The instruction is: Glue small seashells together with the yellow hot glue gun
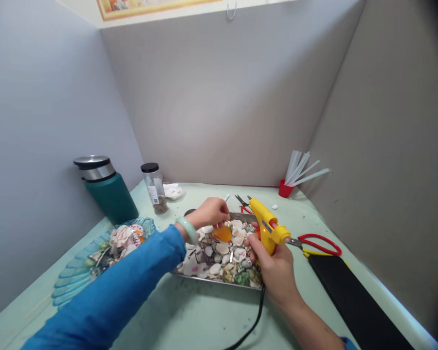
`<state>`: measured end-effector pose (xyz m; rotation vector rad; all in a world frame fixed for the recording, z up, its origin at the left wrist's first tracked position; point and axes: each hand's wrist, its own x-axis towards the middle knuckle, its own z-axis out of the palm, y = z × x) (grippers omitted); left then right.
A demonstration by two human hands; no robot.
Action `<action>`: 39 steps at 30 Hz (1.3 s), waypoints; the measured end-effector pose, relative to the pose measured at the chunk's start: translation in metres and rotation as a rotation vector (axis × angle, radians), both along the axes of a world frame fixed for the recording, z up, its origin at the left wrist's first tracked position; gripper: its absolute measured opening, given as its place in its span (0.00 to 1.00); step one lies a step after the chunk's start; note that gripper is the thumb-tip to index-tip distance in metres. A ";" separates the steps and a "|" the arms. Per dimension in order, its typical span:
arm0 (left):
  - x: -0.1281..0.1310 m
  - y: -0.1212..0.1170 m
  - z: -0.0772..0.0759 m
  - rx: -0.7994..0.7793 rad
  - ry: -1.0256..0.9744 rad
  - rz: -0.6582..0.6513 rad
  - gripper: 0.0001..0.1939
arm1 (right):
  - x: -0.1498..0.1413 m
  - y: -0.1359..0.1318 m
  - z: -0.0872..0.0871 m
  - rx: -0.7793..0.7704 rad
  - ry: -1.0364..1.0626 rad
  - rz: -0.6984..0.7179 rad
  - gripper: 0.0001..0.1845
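My right hand (275, 262) is wrapped round the handle of a yellow glue gun (268, 223), whose black cord (255, 323) runs down toward the table's front edge. The gun's nozzle points away from me, toward the back of the table. With fingers pinched together, my left hand (214, 211) hangs over a metal tray (219, 281) filled with shells. Whatever those fingertips hold, if anything, is too small to make out. Just below them lies an orange shell (223, 234), among white, grey and greenish shells.
A blue glass dish (71, 274) of shells and a green bottle (111, 194) stand left, near a black-lidded jar (155, 189). Pliers (243, 201) lie behind the tray. Red-handled scissors (321, 243), a black slab (354, 301) and a red cup (285, 189) of glue sticks are right.
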<state>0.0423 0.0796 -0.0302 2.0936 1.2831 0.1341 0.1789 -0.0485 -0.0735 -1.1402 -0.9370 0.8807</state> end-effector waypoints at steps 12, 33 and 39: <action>-0.082 -0.059 -0.011 -0.042 -0.343 0.104 0.06 | 0.000 0.000 -0.001 0.013 0.020 0.050 0.25; -0.073 -0.078 -0.025 0.427 0.221 -0.113 0.06 | 0.001 0.002 0.007 -0.252 -0.293 0.230 0.13; -0.063 -0.076 -0.034 0.441 0.251 -0.068 0.05 | 0.007 0.006 0.006 -0.152 -0.517 0.325 0.10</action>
